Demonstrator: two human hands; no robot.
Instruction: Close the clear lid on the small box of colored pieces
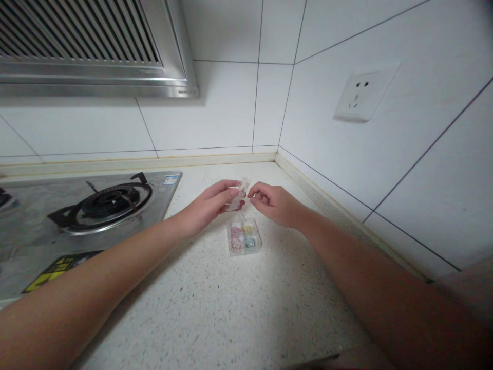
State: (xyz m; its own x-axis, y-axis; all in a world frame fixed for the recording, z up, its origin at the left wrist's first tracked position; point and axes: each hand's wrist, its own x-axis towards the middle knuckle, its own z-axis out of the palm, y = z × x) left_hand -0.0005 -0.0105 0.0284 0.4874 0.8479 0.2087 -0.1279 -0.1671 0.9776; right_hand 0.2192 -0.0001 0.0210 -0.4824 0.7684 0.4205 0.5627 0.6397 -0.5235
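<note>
My left hand (215, 201) is closed on a small clear plastic piece (242, 191), held tilted above the counter between thumb and fingers. Just to its right, my right hand (274, 202) has its thumb and index finger drawn together close to the plastic. Whatever may be in that pinch is too small to make out. Below both hands, a clear compartment box (245, 252) rests on the counter. Small looped pieces in pink, yellow, pale red and blue-green lie in its separate compartments; their exact kind is unclear.
The speckled countertop (215, 308) runs into a tiled corner. On the left is a gas stove (162, 200) with a black burner (111, 201), below a steel range hood (169, 77). A wall socket (358, 95) is on the right wall.
</note>
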